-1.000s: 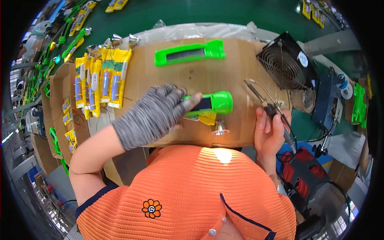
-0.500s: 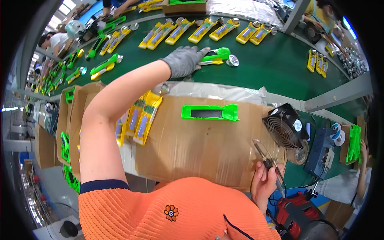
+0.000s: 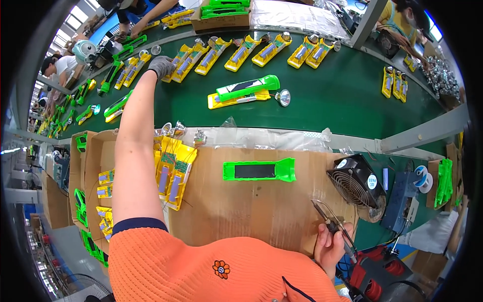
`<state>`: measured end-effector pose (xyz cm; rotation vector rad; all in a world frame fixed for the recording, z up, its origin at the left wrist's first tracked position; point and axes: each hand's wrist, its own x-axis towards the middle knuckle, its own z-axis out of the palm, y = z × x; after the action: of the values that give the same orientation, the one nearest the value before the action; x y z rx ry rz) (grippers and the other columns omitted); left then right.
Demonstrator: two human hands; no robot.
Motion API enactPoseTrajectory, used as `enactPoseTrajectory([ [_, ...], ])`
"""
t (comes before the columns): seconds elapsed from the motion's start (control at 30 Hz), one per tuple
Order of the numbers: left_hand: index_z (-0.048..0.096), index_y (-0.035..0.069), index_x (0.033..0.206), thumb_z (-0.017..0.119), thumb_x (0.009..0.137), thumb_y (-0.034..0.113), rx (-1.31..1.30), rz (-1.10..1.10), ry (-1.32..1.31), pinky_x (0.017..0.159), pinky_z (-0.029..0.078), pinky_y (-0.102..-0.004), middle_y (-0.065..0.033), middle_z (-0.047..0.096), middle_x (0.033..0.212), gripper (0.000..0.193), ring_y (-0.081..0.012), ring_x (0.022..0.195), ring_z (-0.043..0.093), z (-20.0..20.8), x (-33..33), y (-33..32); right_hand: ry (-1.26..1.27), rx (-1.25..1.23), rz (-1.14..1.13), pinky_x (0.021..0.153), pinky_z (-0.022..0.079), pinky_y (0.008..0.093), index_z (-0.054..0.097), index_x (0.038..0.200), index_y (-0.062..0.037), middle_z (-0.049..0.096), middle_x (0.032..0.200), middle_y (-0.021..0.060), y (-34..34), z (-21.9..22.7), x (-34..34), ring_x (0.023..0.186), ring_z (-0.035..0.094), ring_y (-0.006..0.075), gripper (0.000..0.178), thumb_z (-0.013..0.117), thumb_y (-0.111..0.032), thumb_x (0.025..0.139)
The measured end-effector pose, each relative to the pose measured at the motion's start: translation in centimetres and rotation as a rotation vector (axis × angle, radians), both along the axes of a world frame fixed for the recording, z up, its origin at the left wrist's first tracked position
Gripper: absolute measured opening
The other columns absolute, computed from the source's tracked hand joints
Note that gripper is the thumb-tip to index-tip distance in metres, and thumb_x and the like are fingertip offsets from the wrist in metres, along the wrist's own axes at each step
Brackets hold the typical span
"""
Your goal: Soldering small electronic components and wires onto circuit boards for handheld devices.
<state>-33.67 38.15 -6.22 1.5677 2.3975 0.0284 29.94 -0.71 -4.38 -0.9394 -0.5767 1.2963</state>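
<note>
Bright all over, lit from high up, with white window glow far out past the left hand [image 3: 161, 64]. Soft, short shadows under the green case [image 3: 259, 170] and beside the fan [image 3: 356, 186], close to the right hand [image 3: 329, 244]. Small shiny glare on the silver cup [image 3: 283, 97] on the belt [image 3: 342, 95]. Sharp in the middle between the hands. Bent and squeezed out toward the round rim, with straight edges curved like bows. Black all around the circle. A bit soft and smeared far off past the left hand and at the very bottom, on the orange shirt [image 3: 211, 269].
</note>
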Motion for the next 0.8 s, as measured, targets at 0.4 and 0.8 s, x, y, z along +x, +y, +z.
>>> enactPoseTrajectory([
  [0.4, 0.061, 0.000, 0.128, 0.068, 0.093, 0.019, 0.362, -0.566, -0.383, 0.093, 0.050, -0.0290, -0.0060, 0.068, 0.115, 0.040, -0.0131, 0.105, 0.062, 13.3, 12.9, -20.0, 0.119, 0.056, 0.037, 0.084, 0.047, 0.0360, 0.044, 0.094, -0.0103, 0.036, 0.063, -0.0035, -0.5, -1.3, 0.9, 0.055, 0.038, 0.0066, 0.018, 0.061, -0.017, 0.093],
  [0.8, 0.065, 0.008, 0.122, 0.067, 0.089, 0.020, 0.126, -0.943, -0.440, 0.098, 0.048, -0.0424, -0.0165, 0.065, 0.114, 0.036, -0.0346, 0.104, 0.062, 6.2, 28.4, -36.5, 0.093, 0.283, 0.314, 0.086, 0.046, 0.0414, 0.040, 0.107, -0.0102, 0.051, 0.065, 0.0034, -3.3, 0.1, 2.0, 0.050, 0.050, 0.0143, 0.029, 0.063, -0.019, 0.091],
])
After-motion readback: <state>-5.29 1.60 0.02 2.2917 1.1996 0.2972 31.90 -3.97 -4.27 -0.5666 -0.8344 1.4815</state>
